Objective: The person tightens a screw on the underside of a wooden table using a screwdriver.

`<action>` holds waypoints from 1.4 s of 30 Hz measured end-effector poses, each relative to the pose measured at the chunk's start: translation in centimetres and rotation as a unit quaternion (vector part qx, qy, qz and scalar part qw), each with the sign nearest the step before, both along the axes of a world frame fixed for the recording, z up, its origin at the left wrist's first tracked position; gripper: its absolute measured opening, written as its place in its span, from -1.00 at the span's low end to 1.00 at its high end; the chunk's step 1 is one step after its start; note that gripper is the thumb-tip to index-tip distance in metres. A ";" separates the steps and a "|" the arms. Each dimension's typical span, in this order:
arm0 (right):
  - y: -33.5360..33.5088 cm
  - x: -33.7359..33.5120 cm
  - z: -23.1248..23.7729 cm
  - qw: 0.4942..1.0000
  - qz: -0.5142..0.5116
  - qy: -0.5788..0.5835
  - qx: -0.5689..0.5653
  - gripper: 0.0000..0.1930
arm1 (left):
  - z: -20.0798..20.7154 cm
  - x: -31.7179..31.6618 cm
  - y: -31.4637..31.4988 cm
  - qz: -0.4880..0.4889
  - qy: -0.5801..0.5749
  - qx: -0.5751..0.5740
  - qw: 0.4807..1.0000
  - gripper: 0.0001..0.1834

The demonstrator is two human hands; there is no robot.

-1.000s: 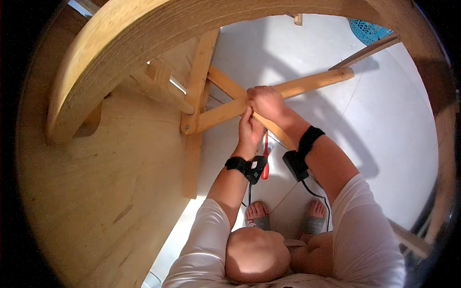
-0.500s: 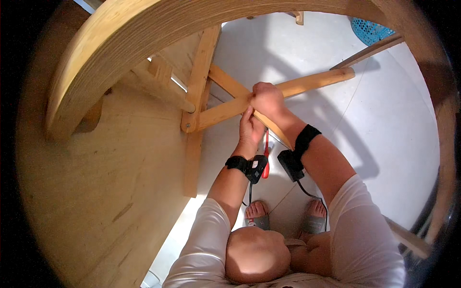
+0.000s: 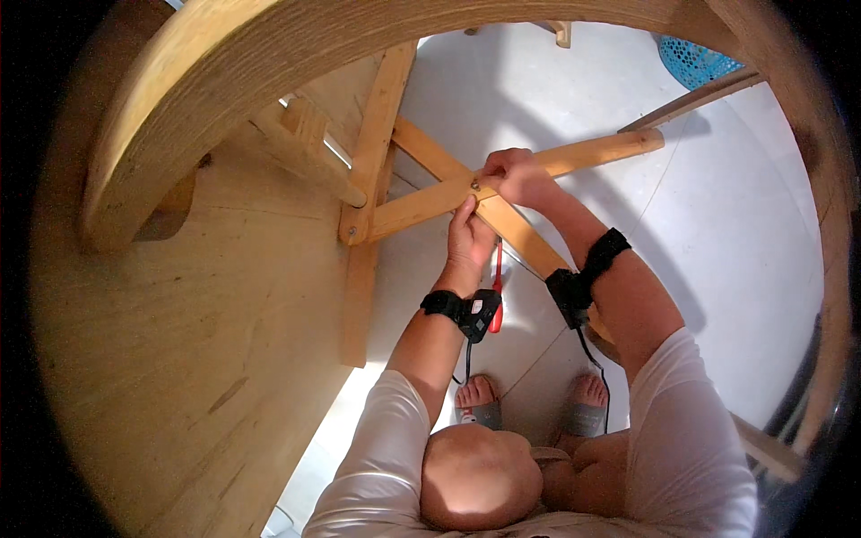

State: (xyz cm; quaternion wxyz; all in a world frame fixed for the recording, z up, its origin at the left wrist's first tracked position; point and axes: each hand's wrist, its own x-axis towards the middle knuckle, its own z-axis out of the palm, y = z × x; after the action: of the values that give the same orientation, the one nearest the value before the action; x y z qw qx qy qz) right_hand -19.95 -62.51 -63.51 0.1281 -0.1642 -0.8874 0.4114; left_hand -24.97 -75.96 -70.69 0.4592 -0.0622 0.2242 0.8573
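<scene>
Two pale wooden legs cross in front of me; a small metal bolt end shows at their crossing. My left hand grips the crossing from below, its thumb on the wood and its other fingers mostly hidden behind. Just right of the bolt, my right hand is closed over the upper leg, thumb and fingertips pinched together; whatever is between them is too small to make out. A red screwdriver shows beside my left wrist, and I cannot tell whether that hand holds it. The lower leg slants toward my right wrist.
A large wooden panel fills the left side. A curved wooden rim arches across the top and right. A blue perforated basket stands at the far right on the pale floor. My sandalled feet are below.
My right hand has shifted right, off the crossing, and its forearm has swung right. This uncovers the bolt end and more of the lower leg. My left hand stays put.
</scene>
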 end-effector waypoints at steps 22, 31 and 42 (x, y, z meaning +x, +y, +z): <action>-1.7 -0.2 -0.2 0.989 0.012 0.073 0.131 -0.84 | 0.2 -0.1 0.1 -0.004 -0.011 0.006 1.000 -0.61; -1.8 -0.5 -0.6 0.981 0.000 0.083 0.177 -0.85 | 0.2 0.0 0.3 0.002 0.005 0.002 1.000 -0.61; -1.3 -0.3 -0.1 0.981 0.063 0.046 0.180 -0.73 | 0.4 0.0 0.1 0.016 -0.023 -0.010 1.000 -0.62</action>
State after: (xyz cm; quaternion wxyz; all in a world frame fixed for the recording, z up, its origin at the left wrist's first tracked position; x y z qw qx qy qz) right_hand -20.24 -63.76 -63.58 0.1702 -0.0628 -0.9487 0.2591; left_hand -25.02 -75.90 -70.31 0.4494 -0.0901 0.2212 0.8608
